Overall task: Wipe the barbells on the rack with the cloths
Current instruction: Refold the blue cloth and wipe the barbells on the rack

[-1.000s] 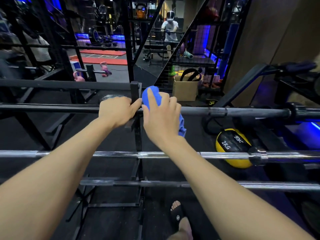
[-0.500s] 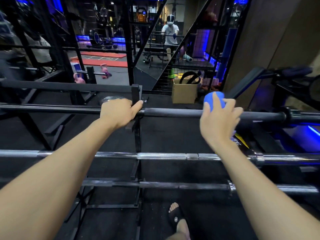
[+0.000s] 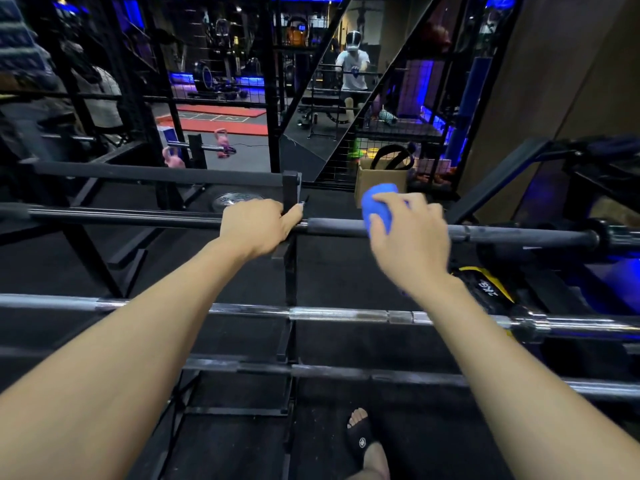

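Observation:
Three barbells lie across a black rack [image 3: 290, 271]. The top one is a dark barbell [image 3: 502, 234] running the full width. My left hand [image 3: 258, 227] grips it just left of the rack's upright post. My right hand [image 3: 408, 237] holds a blue cloth [image 3: 377, 206] wrapped over the same bar, to the right of the post. Below lie a chrome barbell [image 3: 339, 313] and, lower still, a grey barbell [image 3: 346, 370]; neither hand touches them.
A yellow and black 2 kg medicine ball [image 3: 485, 289] sits behind the chrome bar at right. A cardboard box [image 3: 377, 181] stands beyond the rack. A mirror shows my reflection [image 3: 353, 64]. My sandalled foot [image 3: 363, 441] is on the dark floor below.
My right hand slid the blue cloth along the top bar to the right, away from the post, then came back a little to the left. My left hand kept its grip.

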